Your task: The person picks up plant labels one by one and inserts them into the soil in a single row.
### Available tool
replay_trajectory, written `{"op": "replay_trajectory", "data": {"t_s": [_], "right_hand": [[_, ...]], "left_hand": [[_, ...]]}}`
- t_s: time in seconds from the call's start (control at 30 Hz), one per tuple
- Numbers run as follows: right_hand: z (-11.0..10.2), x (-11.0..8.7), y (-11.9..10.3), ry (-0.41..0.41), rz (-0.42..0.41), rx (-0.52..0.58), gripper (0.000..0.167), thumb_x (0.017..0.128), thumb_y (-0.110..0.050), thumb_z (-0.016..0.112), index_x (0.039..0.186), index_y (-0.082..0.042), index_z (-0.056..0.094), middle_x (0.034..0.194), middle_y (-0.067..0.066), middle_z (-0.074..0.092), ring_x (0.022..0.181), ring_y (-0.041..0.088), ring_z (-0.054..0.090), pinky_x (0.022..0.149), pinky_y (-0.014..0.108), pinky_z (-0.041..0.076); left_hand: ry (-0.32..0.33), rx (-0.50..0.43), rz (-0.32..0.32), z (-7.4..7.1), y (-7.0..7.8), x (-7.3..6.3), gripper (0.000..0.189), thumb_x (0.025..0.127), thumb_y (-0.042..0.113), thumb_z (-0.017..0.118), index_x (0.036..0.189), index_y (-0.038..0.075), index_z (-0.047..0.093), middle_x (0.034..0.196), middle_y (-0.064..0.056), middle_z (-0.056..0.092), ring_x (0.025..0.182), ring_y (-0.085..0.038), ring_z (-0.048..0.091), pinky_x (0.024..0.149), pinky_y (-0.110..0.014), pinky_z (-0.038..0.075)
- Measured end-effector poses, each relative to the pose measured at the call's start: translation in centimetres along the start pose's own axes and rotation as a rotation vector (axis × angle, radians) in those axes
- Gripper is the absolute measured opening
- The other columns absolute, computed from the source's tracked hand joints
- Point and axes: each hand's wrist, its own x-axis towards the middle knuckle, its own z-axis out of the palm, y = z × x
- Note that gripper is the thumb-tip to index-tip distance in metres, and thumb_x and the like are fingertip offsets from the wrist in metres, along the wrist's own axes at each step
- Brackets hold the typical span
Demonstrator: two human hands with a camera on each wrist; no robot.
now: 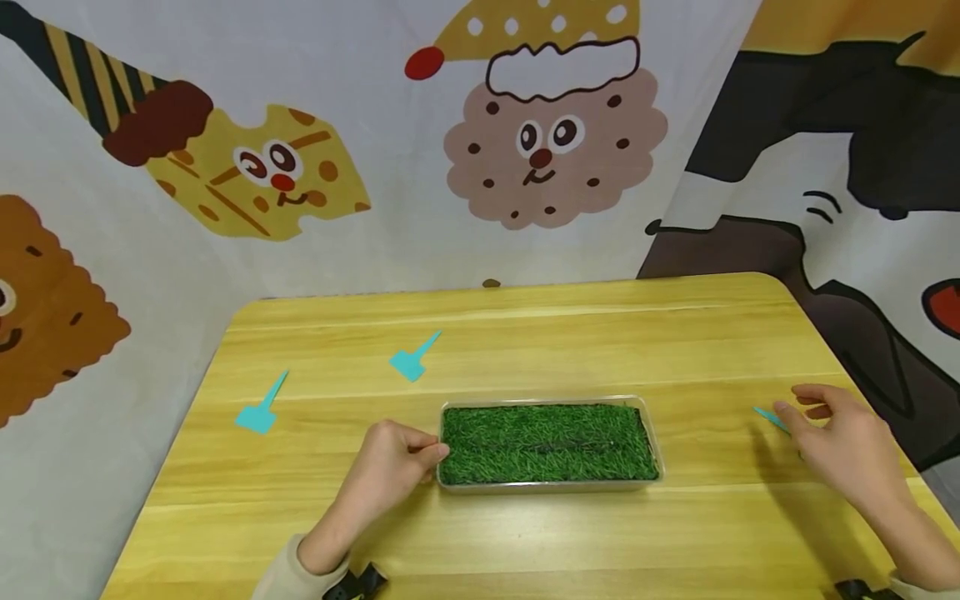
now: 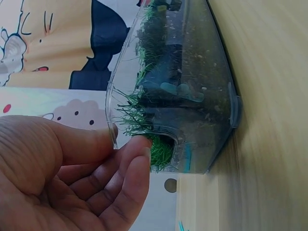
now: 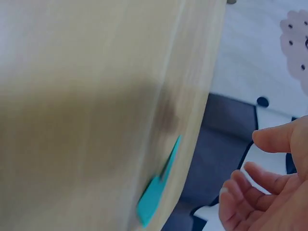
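Observation:
A clear plastic box point(image 1: 555, 487) with a mat of artificial grass point(image 1: 551, 429) in it stands on the table. My left hand point(image 1: 386, 467) pinches the rim at its left end between thumb and forefinger. Off to the right, my right hand point(image 1: 855, 442) hovers with fingers loosely bent and nothing in them. Below it a teal plant label point(image 3: 151, 199) lies on the tabletop, partly hidden by the hand in the head view. Two more plant labels lie left of the box: one label point(image 1: 258, 417) far left, another label point(image 1: 410, 365) behind the left hand.
The wooden table point(image 1: 525, 342) ends at the back against a cloth point(image 1: 390, 50) printed with cartoon biscuits. Black wrist straps point(image 1: 356, 582) show at the bottom edge of the head view.

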Motion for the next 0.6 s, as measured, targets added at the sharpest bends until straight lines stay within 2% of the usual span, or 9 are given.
{"op": "replay_trajectory", "data": {"t_s": [0.13, 0.33, 0.43, 0.47, 0.5, 0.57, 0.6], "right_hand": [[-0.2, 0.4, 1.7, -0.025, 0.039, -0.046, 0.059, 0.106, -0.033, 0.062, 0.131, 0.019, 0.052, 0.129, 0.042, 0.053, 0.104, 0.06, 0.056, 0.072, 0.063, 0.048], [-0.1, 1.1, 4.2, -0.121, 0.169, -0.099, 0.075, 0.105, -0.044, 0.059, 0.133, 0.024, 0.046, 0.124, 0.048, 0.051, 0.103, 0.062, 0.055, 0.074, 0.064, 0.047], [-0.1, 1.3, 5.3, -0.159, 0.194, -0.141, 0.082, 0.104, -0.05, 0.058, 0.129, 0.028, 0.046, 0.12, 0.049, 0.054, 0.099, 0.062, 0.055, 0.074, 0.064, 0.046], [-0.2, 1.3, 5.5, -0.173, 0.188, -0.155, 0.083, 0.104, -0.051, 0.058, 0.126, 0.029, 0.048, 0.116, 0.049, 0.055, 0.096, 0.061, 0.056, 0.073, 0.062, 0.047], [-0.2, 1.3, 5.8, -0.191, 0.181, -0.165, 0.079, 0.105, -0.052, 0.057, 0.117, 0.026, 0.055, 0.105, 0.046, 0.058, 0.087, 0.057, 0.058, 0.068, 0.059, 0.047], [-0.2, 1.3, 6.1, -0.237, 0.18, -0.177, 0.073, 0.105, -0.056, 0.054, 0.095, 0.016, 0.062, 0.083, 0.036, 0.06, 0.072, 0.047, 0.058, 0.061, 0.051, 0.046], [-0.2, 1.3, 6.2, -0.265, 0.185, -0.179, 0.075, 0.105, -0.058, 0.052, 0.089, 0.015, 0.063, 0.076, 0.028, 0.058, 0.068, 0.041, 0.057, 0.059, 0.046, 0.045]], "left_hand": [[-0.006, -0.005, -0.012, -0.1, 0.1, 0.0, 0.007, 0.092, 0.003, 0.078, 0.087, 0.004, 0.084, 0.076, -0.004, 0.077, 0.054, -0.022, 0.064, 0.042, -0.017, 0.035], [-0.026, -0.014, -0.024, -0.2, 0.3, -0.1, 0.008, 0.092, 0.004, 0.078, 0.087, 0.004, 0.084, 0.08, -0.005, 0.078, 0.056, -0.018, 0.063, 0.044, -0.018, 0.036], [-0.035, -0.008, -0.026, -0.2, 0.4, 0.0, 0.01, 0.093, 0.005, 0.077, 0.086, 0.006, 0.084, 0.076, -0.003, 0.077, 0.056, -0.015, 0.061, 0.044, -0.018, 0.035], [-0.037, -0.005, -0.026, -0.2, 0.4, 0.0, 0.011, 0.093, 0.005, 0.077, 0.086, 0.007, 0.084, 0.074, -0.002, 0.076, 0.055, -0.013, 0.06, 0.044, -0.018, 0.033], [-0.039, -0.001, -0.025, -0.2, 0.4, 0.0, 0.011, 0.093, 0.005, 0.077, 0.085, 0.007, 0.084, 0.072, -0.001, 0.075, 0.054, -0.012, 0.058, 0.044, -0.018, 0.032], [-0.039, 0.005, -0.024, -0.3, 0.5, 0.0, 0.012, 0.094, 0.005, 0.077, 0.085, 0.008, 0.084, 0.069, 0.001, 0.074, 0.053, -0.01, 0.055, 0.044, -0.018, 0.031], [-0.039, 0.007, -0.023, -0.3, 0.5, 0.0, 0.012, 0.094, 0.005, 0.077, 0.085, 0.007, 0.084, 0.069, 0.001, 0.073, 0.053, -0.01, 0.055, 0.044, -0.018, 0.031]]}}
